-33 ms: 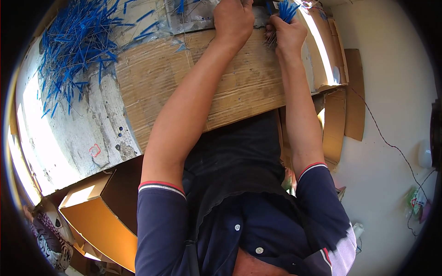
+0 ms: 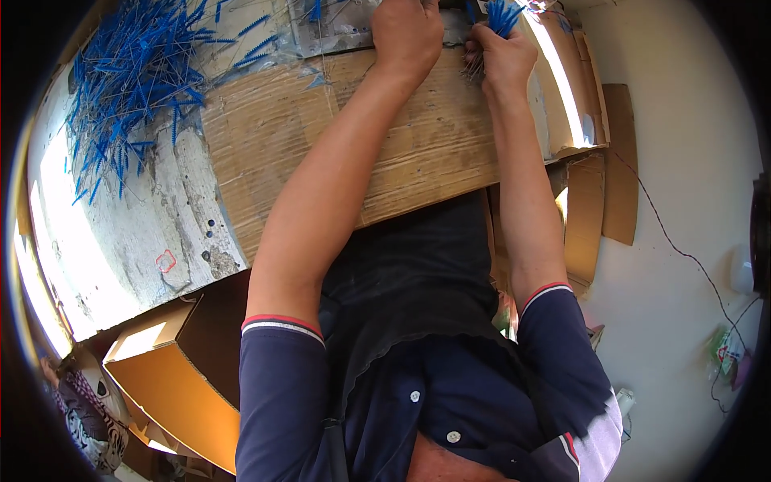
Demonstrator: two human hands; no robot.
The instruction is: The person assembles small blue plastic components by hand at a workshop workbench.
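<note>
My right hand (image 2: 507,60) is closed round a bundle of small blue wire brushes (image 2: 503,18). Their bristled blue ends stick out above the fist, and their thin wire stems show below it. At the top edge, to its left, my left hand (image 2: 407,36) is curled with thumb and finger close together; the fingertips are partly cut off, and what they grip cannot be made out. A large loose heap of the same blue brushes (image 2: 132,84) lies at the far left of the worktable. A few single brushes (image 2: 255,58) lie between the heap and my left hand.
A cardboard sheet (image 2: 273,136) covers the table's middle under my forearms. Left of it is a worn white tabletop (image 2: 120,249). A metal plate (image 2: 341,32) lies near my left hand. An open cardboard box (image 2: 173,377) stands below the table's left edge. A cable (image 2: 679,249) runs at the right.
</note>
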